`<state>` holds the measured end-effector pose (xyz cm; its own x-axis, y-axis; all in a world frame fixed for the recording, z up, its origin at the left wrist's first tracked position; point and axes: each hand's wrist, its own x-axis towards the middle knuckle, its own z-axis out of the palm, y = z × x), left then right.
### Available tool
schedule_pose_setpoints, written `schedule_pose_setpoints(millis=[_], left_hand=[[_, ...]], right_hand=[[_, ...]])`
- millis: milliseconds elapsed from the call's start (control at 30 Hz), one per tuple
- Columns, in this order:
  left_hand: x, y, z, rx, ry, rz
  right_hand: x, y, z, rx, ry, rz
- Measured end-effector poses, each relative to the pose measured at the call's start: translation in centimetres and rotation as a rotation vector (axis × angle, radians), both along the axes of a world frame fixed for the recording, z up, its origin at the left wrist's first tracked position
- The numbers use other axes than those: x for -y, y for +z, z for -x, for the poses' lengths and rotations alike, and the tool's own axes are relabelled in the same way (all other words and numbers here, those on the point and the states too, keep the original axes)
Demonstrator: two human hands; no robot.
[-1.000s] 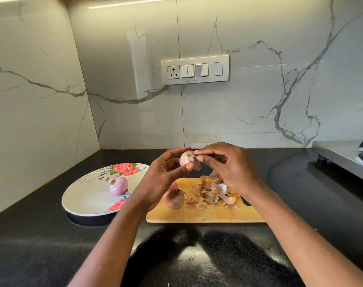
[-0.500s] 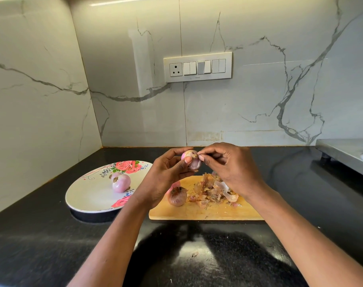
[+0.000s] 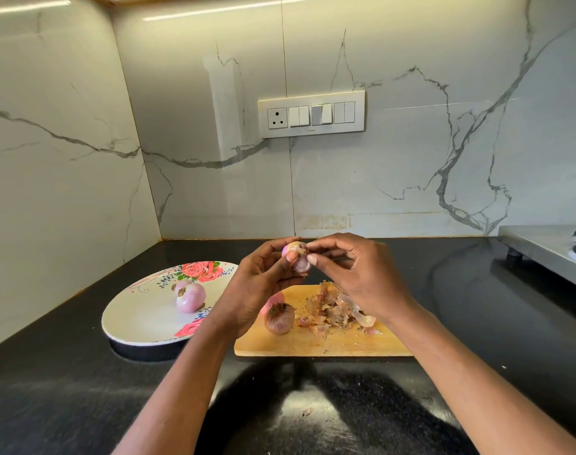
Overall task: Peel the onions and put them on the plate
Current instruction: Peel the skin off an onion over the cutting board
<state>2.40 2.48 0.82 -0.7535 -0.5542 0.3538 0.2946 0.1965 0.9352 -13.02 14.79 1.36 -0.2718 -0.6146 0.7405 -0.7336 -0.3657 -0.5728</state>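
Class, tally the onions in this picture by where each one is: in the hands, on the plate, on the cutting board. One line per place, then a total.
Partly peeled onion held in the hands: 1
Peeled pink onions on the floral white plate: 2 (one partly hidden behind the other)
Unpeeled brown-skinned onion on the wooden cutting board: 1
Total: 4

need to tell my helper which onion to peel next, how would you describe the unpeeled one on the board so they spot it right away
Find the wooden cutting board on the black counter, just right of the floral plate. The unpeeled onion sits at its left end, beside the pile of peels. Its dull brown papery skin sets it apart from the shiny pink peeled onion on the plate.
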Motion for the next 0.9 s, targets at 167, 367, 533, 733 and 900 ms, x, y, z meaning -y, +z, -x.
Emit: schedule_pose_setpoints(millis=[167, 367, 533, 733, 900], left_hand=[[-0.2, 0.1, -0.1, -0.002, -0.015, 0.022], [-0.4, 0.3, -0.1, -0.023, -0.021, 0.018], [-0.5, 0.3, 0.0, -0.060, -0.036, -0.036], [-0.4, 0.3, 0.0, -0.055, -0.006, -0.022], [-0.2, 0.3, 0.0, -0.047, 0.062, 0.034]], right_hand=[[0.2, -0.1, -0.1, 0.052, 0.021, 0.062], [0.7, -0.4, -0.1, -0.017, -0.066, 0.048], [1.3, -0.5, -0.3, -0.105, -0.145, 0.051], [1.1, -0.6, -0.3, 0.008, -0.136, 0.024], [0.6, -0.2, -0.6, 0.042, -0.054, 0.020]])
